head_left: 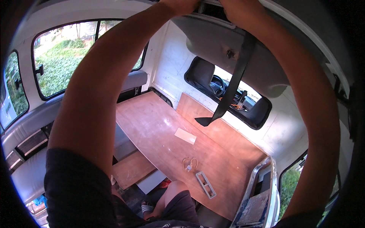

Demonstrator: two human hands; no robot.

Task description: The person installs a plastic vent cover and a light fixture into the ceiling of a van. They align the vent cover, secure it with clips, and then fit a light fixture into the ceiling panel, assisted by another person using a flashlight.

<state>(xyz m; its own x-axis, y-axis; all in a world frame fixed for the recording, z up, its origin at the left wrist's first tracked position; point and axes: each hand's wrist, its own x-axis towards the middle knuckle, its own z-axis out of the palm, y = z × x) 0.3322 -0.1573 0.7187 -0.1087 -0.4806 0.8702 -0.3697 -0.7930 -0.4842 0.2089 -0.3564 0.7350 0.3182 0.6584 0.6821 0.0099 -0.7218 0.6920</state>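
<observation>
Both my arms reach up overhead inside a vehicle. My left hand (181,5) is at the top edge of the picture, beside the left end of a dark rectangular opening with a light frame (215,19) in the grey ceiling panel (213,36). My right hand (240,12) is at the opening's right end. The fingers of both hands are cut off or hidden, so their grip does not show. A black strap (235,81) hangs down from the panel below my right hand.
Below lies a large wooden board (152,125) bearing a grey rectangular frame (205,185), a coil of thin wire (189,166) and a small wood piece (185,136). Padded seats (30,182) line the left. A window (243,99) opens onto the driver's cab. A metal-edged frame (253,201) stands right.
</observation>
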